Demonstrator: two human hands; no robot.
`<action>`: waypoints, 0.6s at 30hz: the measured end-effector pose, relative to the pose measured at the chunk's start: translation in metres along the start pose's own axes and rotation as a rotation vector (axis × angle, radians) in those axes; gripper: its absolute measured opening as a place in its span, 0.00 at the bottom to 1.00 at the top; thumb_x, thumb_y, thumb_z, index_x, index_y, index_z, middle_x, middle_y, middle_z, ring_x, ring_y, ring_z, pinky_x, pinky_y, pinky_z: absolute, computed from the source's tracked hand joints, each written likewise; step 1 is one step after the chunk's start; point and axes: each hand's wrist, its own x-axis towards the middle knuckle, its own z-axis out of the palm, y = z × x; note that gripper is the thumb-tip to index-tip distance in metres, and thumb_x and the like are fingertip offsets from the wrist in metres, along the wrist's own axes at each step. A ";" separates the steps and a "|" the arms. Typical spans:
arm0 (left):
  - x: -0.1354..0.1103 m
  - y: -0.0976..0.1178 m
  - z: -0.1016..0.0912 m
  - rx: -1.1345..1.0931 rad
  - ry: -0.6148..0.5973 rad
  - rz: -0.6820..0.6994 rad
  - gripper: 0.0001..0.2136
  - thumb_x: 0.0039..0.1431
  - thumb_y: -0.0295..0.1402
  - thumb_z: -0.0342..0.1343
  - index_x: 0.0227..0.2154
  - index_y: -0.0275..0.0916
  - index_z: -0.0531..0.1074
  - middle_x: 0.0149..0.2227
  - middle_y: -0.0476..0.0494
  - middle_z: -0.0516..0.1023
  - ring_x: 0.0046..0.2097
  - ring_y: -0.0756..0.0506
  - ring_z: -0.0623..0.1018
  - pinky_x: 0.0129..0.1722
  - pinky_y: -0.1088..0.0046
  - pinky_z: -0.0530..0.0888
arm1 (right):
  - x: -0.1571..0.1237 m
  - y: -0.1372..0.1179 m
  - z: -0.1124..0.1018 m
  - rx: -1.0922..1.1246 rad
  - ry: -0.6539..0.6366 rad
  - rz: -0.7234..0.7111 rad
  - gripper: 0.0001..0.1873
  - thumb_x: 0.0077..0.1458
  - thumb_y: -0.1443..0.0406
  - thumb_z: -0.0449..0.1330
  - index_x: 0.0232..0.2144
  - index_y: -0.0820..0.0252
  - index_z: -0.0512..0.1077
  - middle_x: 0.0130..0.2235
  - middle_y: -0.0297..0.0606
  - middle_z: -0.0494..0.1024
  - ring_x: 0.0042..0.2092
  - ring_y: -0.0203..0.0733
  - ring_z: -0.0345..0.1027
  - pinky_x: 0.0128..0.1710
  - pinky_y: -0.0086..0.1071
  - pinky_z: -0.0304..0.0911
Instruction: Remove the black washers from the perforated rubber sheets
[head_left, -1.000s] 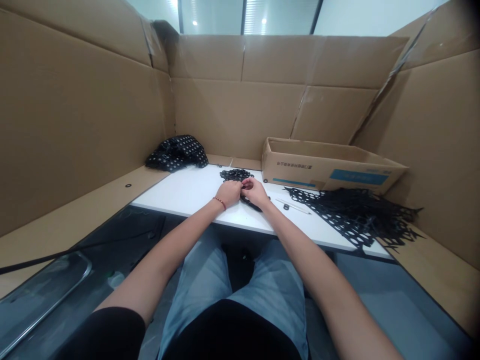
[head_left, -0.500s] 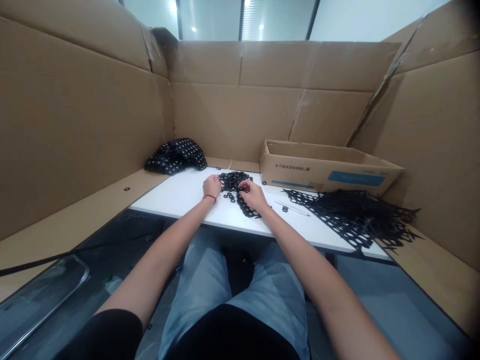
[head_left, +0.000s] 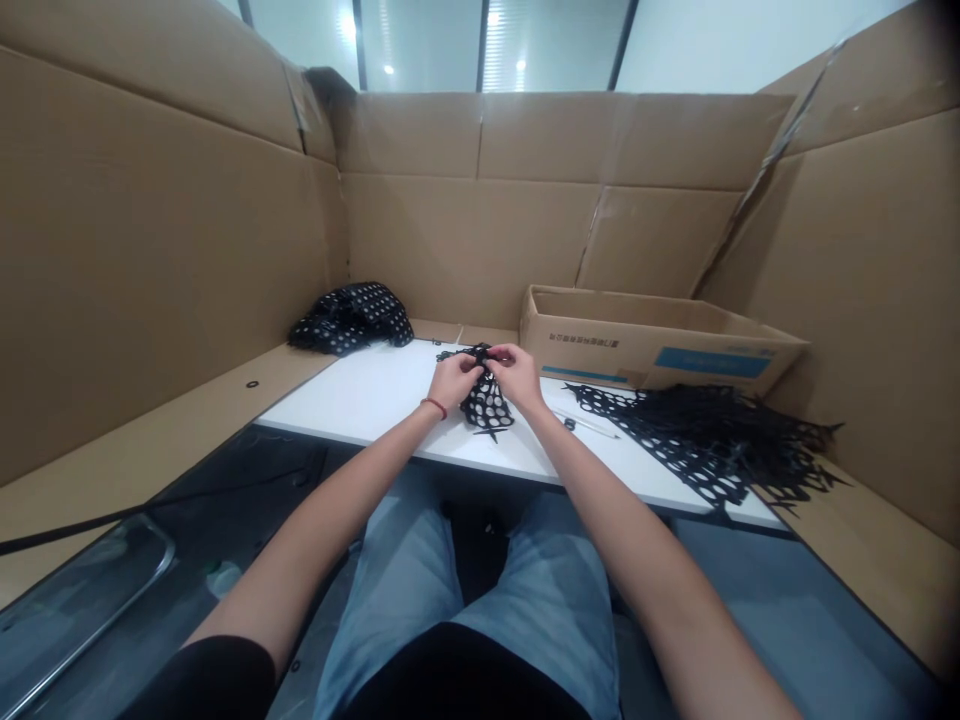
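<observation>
A black perforated sheet (head_left: pixel 491 408) with rows of round holes hangs between my hands over the white tabletop. My left hand (head_left: pixel 453 382) pinches its upper edge from the left, a red band at the wrist. From the right, my right hand (head_left: pixel 516 374) grips the same edge, thumb and fingers pressed together close to the left fingertips. Small black rings (head_left: pixel 457 354) lie behind the sheet, mostly hidden by it and by my hands.
On the right lies a heap of black perforated strips (head_left: pixel 705 430). A long open cardboard box (head_left: pixel 592 340) stands behind it. A thin white stick (head_left: pixel 596 428) and small black rings (head_left: pixel 569 425) lie nearby. Black holed sheeting (head_left: pixel 352 315) is bunched at back left. Cardboard walls (head_left: pixel 465 230) enclose the table.
Both hands have come together and lifted the perforated sheet off the table by its upper edge. The left hand has moved right. The loose rings are now mostly covered from view.
</observation>
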 end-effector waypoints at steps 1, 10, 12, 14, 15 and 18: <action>0.004 0.003 0.000 -0.040 0.009 -0.002 0.11 0.52 0.33 0.56 0.36 0.33 0.76 0.37 0.39 0.80 0.38 0.45 0.78 0.41 0.70 0.72 | 0.003 -0.006 -0.003 0.009 0.034 -0.009 0.12 0.58 0.62 0.58 0.41 0.65 0.71 0.40 0.39 0.75 0.38 0.38 0.71 0.39 0.37 0.69; 0.014 0.049 -0.026 -0.194 -0.053 0.125 0.10 0.53 0.33 0.54 0.32 0.32 0.77 0.33 0.43 0.80 0.33 0.48 0.76 0.36 0.74 0.70 | -0.007 -0.047 -0.024 -0.011 0.189 -0.198 0.14 0.53 0.63 0.57 0.39 0.62 0.77 0.49 0.47 0.68 0.44 0.44 0.68 0.47 0.38 0.65; 0.011 0.053 -0.031 -0.174 -0.080 0.154 0.10 0.52 0.34 0.55 0.31 0.32 0.77 0.31 0.44 0.80 0.33 0.48 0.75 0.36 0.74 0.69 | -0.009 -0.047 -0.031 -0.024 0.139 -0.212 0.13 0.51 0.63 0.58 0.37 0.61 0.78 0.47 0.45 0.70 0.42 0.43 0.68 0.46 0.38 0.65; 0.007 0.055 -0.035 -0.156 -0.126 0.176 0.10 0.51 0.34 0.56 0.30 0.33 0.78 0.30 0.45 0.80 0.33 0.48 0.74 0.35 0.74 0.69 | -0.011 -0.046 -0.037 -0.025 0.072 -0.207 0.11 0.51 0.63 0.59 0.34 0.60 0.79 0.40 0.41 0.75 0.37 0.41 0.69 0.42 0.36 0.65; 0.006 0.055 -0.036 -0.152 -0.154 0.183 0.10 0.51 0.34 0.56 0.30 0.33 0.78 0.30 0.45 0.80 0.33 0.48 0.74 0.35 0.74 0.69 | -0.011 -0.044 -0.040 -0.023 0.046 -0.195 0.10 0.51 0.63 0.58 0.33 0.59 0.79 0.36 0.40 0.77 0.35 0.41 0.69 0.40 0.36 0.65; 0.006 0.056 -0.037 -0.155 -0.236 0.190 0.10 0.49 0.34 0.57 0.30 0.33 0.78 0.30 0.45 0.80 0.33 0.47 0.75 0.35 0.73 0.69 | -0.013 -0.040 -0.043 -0.004 0.018 -0.131 0.10 0.52 0.63 0.57 0.31 0.60 0.78 0.32 0.38 0.79 0.34 0.41 0.70 0.38 0.35 0.64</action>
